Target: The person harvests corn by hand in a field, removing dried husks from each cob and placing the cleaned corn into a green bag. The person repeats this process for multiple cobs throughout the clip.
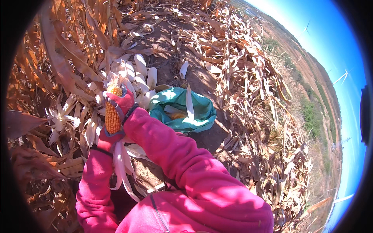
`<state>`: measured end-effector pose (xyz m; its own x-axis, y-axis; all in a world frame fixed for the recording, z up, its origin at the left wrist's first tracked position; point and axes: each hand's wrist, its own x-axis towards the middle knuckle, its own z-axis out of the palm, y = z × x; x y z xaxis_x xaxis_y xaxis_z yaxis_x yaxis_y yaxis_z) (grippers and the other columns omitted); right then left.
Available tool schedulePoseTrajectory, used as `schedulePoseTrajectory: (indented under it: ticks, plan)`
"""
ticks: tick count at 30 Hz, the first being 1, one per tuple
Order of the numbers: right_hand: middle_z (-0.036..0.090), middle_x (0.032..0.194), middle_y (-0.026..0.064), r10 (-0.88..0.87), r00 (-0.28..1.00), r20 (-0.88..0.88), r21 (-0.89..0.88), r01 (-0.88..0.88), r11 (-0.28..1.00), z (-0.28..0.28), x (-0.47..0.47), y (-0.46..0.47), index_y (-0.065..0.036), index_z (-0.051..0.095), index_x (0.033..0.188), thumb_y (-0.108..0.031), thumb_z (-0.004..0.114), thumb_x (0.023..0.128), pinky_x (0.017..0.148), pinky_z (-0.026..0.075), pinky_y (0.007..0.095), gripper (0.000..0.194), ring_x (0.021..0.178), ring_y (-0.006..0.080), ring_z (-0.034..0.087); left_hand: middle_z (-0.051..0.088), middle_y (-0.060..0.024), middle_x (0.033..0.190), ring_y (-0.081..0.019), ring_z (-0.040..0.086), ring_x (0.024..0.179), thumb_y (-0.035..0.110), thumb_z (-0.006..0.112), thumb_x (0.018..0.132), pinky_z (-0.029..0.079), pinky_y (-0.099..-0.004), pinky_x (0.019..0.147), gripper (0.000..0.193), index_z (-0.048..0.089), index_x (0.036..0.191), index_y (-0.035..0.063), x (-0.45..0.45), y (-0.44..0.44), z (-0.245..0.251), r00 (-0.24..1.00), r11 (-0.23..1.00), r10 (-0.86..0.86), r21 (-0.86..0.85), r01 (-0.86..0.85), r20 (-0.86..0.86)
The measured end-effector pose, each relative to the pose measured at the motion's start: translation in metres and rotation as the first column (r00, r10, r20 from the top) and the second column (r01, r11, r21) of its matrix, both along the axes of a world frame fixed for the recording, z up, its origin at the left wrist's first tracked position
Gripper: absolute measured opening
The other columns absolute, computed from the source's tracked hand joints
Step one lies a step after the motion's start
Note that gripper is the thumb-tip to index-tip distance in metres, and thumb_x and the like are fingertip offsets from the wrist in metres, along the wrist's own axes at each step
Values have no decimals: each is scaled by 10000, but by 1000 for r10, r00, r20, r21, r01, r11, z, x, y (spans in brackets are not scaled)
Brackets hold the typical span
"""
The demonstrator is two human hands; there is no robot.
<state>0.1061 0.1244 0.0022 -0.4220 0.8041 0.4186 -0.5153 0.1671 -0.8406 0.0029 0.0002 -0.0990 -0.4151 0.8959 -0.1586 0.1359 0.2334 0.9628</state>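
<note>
A yellow ear of corn (112, 118) stands nearly upright between my gloved hands, its kernels bare and dry silk at its tip. My right hand (123, 100), in a red and grey work glove, is wrapped around the upper part of the ear. Around the base is my left hand (109, 141), gloved alike. Pale peeled husk leaves (123, 169) hang from below that hand toward my lap. To the right of my right hand, a green woven sack (201, 123) lies with its mouth spread wide. Inside it are a yellow ear (177, 116) and a pale husk leaf (190, 104).
Several ears in pale husks (141, 65) lie heaped beyond my hands. Dry standing corn stalks (96, 35) crowd the left, and flattened stalks (244, 64) line the right. An empty husk (59, 116) lies left of my hands. Wind turbines (346, 74) stand far off.
</note>
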Motion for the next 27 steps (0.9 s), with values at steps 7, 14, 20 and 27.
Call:
schedulePoseTrajectory:
  ticks: [7, 14, 20, 27]
  plan:
    - [634, 881, 85, 597, 798, -77, -338, -585, 738, 9, 9, -7, -21, 549, 1104, -155, 732, 753, 727, 531, 335, 418, 808, 187, 645, 603, -47, 1125, -173, 578, 1049, 242, 753, 727, 481, -331, 892, 575, 508, 1217, 69, 15, 7, -36, 973, 987, -102, 140, 74, 207]
    - [642, 900, 181, 180, 678, 713, 543, -697, 468, -8, 7, -73, -55, 556, 1113, -425, 759, 603, 755, 517, 399, 662, 867, 353, 636, 588, -66, 1166, -196, 558, 1089, 278, 769, 707, 444, -337, 930, 615, 516, 1236, 92, 12, -53, -50, 999, 999, -41, 19, 41, -12]
    - [665, 934, 129, 252, 627, 737, 441, -729, 523, -7, 44, -90, -87, 594, 1139, -391, 787, 672, 759, 535, 377, 589, 836, 286, 671, 576, -82, 1201, -216, 542, 1123, 309, 782, 690, 413, -342, 963, 649, 524, 1252, 112, 36, -73, -59, 980, 997, -15, 76, 31, -196]
    - [619, 897, 95, 304, 873, 382, -52, -308, 950, 18, 120, 15, 29, 502, 1173, -115, 712, 753, 684, 514, 278, 491, 781, 181, 620, 591, -84, 1125, -275, 546, 1091, 340, 815, 641, 349, -527, 1007, 535, 623, 1099, 144, -106, -62, 96, -119, 767, 642, 638, 75, -758]
